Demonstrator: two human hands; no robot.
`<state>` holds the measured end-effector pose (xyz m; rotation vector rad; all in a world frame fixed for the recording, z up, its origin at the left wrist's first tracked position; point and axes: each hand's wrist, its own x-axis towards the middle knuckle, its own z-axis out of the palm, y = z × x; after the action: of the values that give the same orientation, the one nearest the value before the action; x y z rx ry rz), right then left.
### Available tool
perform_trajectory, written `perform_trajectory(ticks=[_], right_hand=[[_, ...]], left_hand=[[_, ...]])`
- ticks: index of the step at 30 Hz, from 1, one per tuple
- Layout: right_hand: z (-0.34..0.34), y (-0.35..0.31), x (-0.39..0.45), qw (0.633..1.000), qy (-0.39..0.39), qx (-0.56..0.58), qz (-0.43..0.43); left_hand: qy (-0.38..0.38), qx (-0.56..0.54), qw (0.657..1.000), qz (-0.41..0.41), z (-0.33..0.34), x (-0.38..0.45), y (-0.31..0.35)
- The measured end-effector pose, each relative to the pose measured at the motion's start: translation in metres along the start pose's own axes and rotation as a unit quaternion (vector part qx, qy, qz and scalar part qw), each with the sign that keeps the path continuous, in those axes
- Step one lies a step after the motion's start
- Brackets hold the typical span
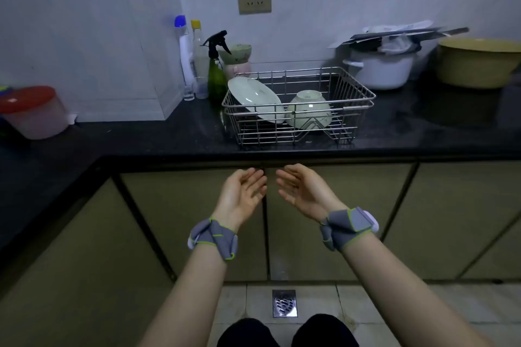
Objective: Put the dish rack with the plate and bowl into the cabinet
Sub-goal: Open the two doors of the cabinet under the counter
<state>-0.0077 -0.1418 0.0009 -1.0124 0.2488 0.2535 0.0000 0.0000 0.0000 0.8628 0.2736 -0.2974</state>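
My left hand (243, 195): palm turned up and inward, fingers loosely spread and curled a little, holding nothing; it hovers in front of the cabinet doors, just below the counter edge.
My right hand (302, 191): mirrors the left, palm up and facing in, fingers relaxed and apart, holding nothing; its fingertips sit near those of the left hand without touching.
My wrists: each carries a grey strap with green edging (214, 238).
Dish rack (298, 105): a wire metal basket standing on the black counter (141, 138), near the front edge, straight above and beyond my hands.
Plate (255, 98): white, leaning tilted in the left part of the rack, its upper rim rising above the rack's top wire.
Bowl (308, 110): white, lying upside down and tilted in the middle of the rack, just beside the plate.
Cabinet (174, 220): olive-coloured doors under the counter, shut; the seam between two doors runs down between my hands.
Behind the rack, left: a white bottle with a blue cap (183, 56), a clear bottle with a yellow cap (198, 59) and a green spray bottle (216, 70), standing close together against the wall.
Behind the rack, right: a white pot (380, 70) and, further right, a yellow basin (479, 62).
Far left: a container with a red lid (31, 111) on the counter.
Floor: pale tiles with a metal drain (284, 304) between my knees.
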Motion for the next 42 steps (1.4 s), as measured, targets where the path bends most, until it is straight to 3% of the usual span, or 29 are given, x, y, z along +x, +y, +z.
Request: perform_trajectory(ticks=[10,22,33,42], right_hand=[[0.003,-0.004,0.046,0.996,0.075,0.049,-0.006],[0.007,-0.002,0.052,0.983,0.088,0.161,0.009],[-0.003,0.016,0.033,0.99,0.128,0.058,-0.012],[-0.017,0.035,0.007,0.975,0.207,-0.063,-0.057]], left_hand=[[0.05,-0.056,0.997,-0.006,0.011,0.049,0.01],[0.078,-0.098,0.992,0.018,0.008,0.051,0.011],[0.132,-0.057,0.988,0.047,-0.008,0.004,-0.005],[0.177,0.093,0.969,0.145,-0.028,-0.051,-0.017]])
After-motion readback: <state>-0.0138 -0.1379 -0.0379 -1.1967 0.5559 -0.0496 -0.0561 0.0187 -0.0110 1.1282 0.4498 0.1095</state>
